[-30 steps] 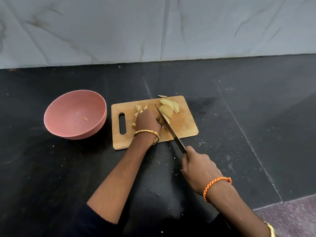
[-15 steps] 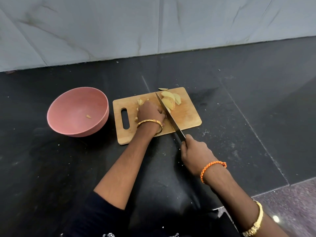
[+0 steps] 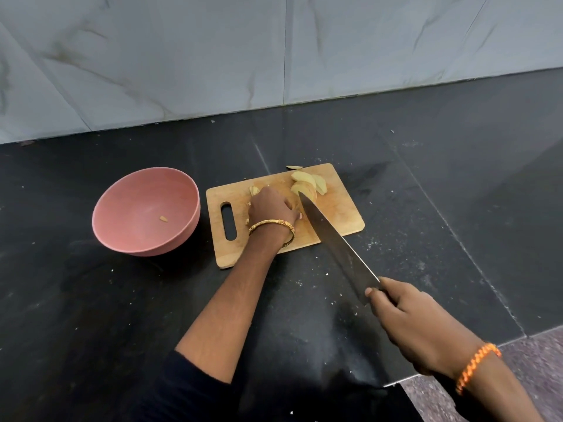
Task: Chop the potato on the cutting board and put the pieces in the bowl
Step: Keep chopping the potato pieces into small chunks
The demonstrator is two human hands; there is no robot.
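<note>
Nearest me, my right hand gripped the knife, its tip beside my left hand curled over the potato on the cutting board, so I judged a slip could nick those fingertips, the bowl lying beyond to its left.

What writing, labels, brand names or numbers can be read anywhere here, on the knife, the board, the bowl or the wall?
None: no readable text shows in this view.
Knife blade: bare metal, no brand mark visible.
Cutting board: plain wood, nothing printed.
Pink bowl: plain, no label.
Wall tiles: only grey veining, no signs.
Gold bangle and orange bracelet: pattern only, no letters.
</note>
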